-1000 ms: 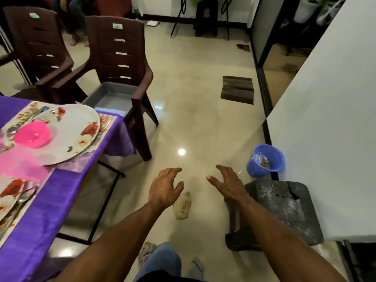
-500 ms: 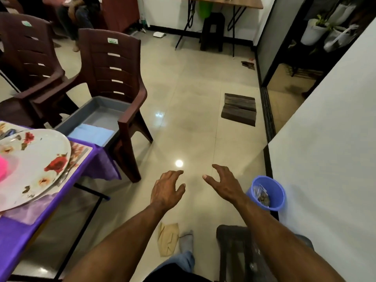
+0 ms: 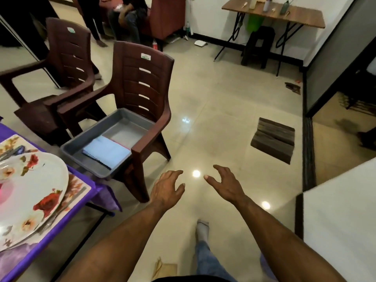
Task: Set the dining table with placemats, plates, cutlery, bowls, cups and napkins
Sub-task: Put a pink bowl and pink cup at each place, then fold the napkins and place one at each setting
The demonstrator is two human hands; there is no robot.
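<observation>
In the head view, the left hand (image 3: 166, 190) and right hand (image 3: 225, 185) are held out over the floor, each grip loose and empty, while folded blue napkins (image 3: 106, 150) lie in the grey tray (image 3: 81, 155) on the near chair (image 3: 140, 92). The floral plate (image 3: 34, 200) overhangs the desk (image 3: 50, 239) edge, so it could be knocked off if brushed during a reach toward the tray.
</observation>
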